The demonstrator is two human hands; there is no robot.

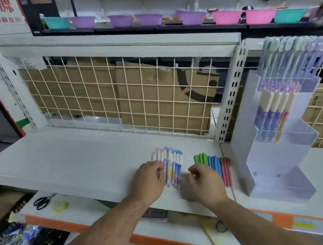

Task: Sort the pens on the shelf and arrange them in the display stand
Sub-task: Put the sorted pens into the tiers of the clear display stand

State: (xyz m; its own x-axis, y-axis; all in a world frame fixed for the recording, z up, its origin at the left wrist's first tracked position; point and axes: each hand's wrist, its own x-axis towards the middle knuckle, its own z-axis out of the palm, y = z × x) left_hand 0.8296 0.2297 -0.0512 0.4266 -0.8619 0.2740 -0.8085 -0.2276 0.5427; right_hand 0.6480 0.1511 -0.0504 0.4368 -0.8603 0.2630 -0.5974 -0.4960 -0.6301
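Nearest, the left hand [148, 177] rests on the near-left part of a row of pastel pens [171, 161] on the white shelf [70, 157], fingers bent over them; blur prevents telling whether any pen is pinched. Just right of that row the right hand [202, 180] hovers with fingers loosely curled, nothing visibly held, covering the near ends of the green, blue and red pens [211, 161]. Right of these stands the clear display stand [242, 129], its upper tiers holding pens.

Head-worn view, looking forward and down — close over shelf [59, 154]
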